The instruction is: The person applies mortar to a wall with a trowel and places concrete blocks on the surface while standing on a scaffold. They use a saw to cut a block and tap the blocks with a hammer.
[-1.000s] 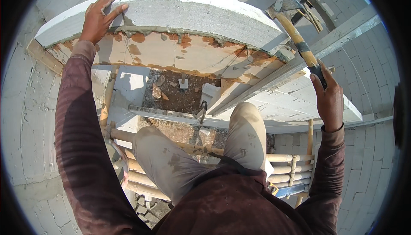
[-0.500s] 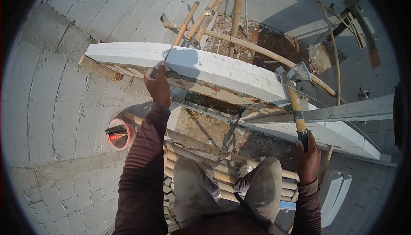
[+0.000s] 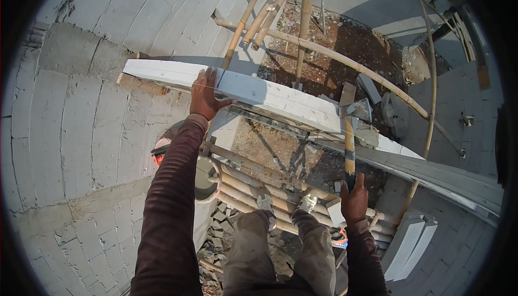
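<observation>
Block (image 3: 291,103): L hand (image 3: 204,99) shifted onto top, spread out; R hand (image 3: 354,199) wrapped rnd wood-handled tool (image 3: 349,142). Prob. better braced now, I'd say.

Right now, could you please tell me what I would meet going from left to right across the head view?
Short wooden board, left hand, upright bamboo pole, right hand gripping the wooden-handled tool, pair of white blocks at lower right.

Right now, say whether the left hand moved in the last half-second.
Yes: against the white block row, the left hand has shifted forward, onto its top.
</observation>
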{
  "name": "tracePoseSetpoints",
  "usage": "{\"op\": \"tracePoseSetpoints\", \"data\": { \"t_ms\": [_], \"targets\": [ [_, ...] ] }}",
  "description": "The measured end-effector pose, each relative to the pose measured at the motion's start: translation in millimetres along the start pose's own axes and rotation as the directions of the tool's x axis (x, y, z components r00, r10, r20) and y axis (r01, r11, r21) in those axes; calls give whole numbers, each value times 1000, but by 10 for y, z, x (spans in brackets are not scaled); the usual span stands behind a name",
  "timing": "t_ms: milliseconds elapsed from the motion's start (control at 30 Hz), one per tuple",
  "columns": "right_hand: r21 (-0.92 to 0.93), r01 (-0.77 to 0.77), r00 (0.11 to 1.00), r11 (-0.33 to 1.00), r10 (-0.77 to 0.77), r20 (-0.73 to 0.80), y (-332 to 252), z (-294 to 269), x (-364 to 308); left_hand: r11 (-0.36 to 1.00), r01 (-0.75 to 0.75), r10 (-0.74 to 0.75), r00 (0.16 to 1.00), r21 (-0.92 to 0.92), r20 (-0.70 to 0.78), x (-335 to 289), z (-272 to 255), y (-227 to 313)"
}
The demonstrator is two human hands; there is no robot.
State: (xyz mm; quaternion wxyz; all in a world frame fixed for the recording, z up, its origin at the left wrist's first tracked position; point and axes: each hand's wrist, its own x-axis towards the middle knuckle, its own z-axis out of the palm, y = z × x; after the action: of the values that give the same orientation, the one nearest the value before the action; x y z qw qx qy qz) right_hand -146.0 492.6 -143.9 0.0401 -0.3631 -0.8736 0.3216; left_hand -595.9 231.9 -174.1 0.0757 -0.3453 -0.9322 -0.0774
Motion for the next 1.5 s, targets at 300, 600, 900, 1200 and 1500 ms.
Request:
{"op": "tracePoseSetpoints", "data": {
  "t_ms": [300, 600, 900, 1200, 1500],
  "targets": [
    [10, -57, 998, 998, 58, -25, -78, 212, -78, 922, -386, 324, 820, 38, 471, 706, -101, -387],
    [195, -279, 948, 940, 302, -101, -513, 408, -170, 846, -472, 531, 792, -249, 301, 901, 96, -287],
    [421, -520, 850, 743, 498, 170, -1183, -295, -335, 818, -502, 569, 775, -281, 275, 828, 147, -530],
    [642, -620, 781, 452, 435, 448, -1180, -911, -168, 828, -480, 554, 779, -289, 293, 819, 218, -601],
    [443, -529, 844, 723, 502, 189, -1341, -743, 138, 852, -467, 522, 796, -237, 306, 814, 208, -650]
  ]
}}
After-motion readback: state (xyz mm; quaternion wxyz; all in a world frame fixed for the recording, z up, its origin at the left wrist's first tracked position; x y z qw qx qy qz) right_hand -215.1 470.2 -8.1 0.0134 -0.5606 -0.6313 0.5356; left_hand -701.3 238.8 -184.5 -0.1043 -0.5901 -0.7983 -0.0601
